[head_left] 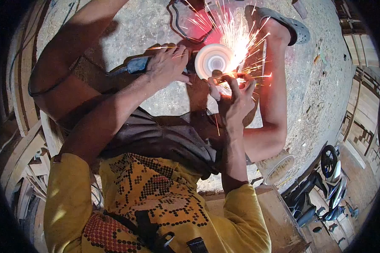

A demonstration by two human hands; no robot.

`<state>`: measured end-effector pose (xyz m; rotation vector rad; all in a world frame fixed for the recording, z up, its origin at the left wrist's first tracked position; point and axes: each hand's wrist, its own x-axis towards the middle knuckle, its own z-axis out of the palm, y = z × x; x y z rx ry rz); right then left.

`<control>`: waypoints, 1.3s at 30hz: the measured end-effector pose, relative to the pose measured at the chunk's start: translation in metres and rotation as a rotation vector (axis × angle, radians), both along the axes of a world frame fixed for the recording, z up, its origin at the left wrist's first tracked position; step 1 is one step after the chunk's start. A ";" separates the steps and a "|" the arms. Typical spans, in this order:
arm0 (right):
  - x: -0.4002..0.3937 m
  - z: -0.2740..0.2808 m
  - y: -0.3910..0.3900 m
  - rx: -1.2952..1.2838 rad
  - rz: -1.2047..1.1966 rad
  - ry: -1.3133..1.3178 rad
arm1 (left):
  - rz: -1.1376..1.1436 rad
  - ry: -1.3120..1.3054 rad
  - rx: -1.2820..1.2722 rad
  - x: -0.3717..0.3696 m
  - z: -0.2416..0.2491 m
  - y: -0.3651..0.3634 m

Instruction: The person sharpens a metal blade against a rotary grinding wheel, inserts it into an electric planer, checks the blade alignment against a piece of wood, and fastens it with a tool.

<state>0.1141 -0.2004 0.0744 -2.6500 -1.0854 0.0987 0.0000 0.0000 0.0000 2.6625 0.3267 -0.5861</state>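
Note:
A power grinder with a blue body (137,65) lies on the grey floor, its round pale disc (214,61) blurred as if spinning. My left hand (168,65) lies over the grinder body with its fingers wrapped round it, just left of the disc. At the disc's lower right edge, my right hand (238,97) pinches a small piece with thumb and fingers. Glare and sparks hide most of that piece. Bright sparks (236,36) fly up and to the right from the contact point.
My bare legs frame the work, with a grey clog (297,31) on the right foot. A black cable (177,26) curls above the disc. Wooden boards (25,156) stand at the left. At the lower right are a round container (278,168) and a parked motorbike (335,185).

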 end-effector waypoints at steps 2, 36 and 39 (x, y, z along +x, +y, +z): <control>0.004 -0.006 -0.003 0.059 0.033 -0.058 | -0.003 -0.274 0.139 -0.005 -0.009 -0.003; -0.043 0.009 -0.010 0.245 0.124 0.221 | -0.041 -0.304 0.256 -0.005 -0.014 -0.003; -0.058 0.032 -0.013 0.527 0.038 0.445 | 0.021 -0.299 0.236 -0.003 -0.023 -0.005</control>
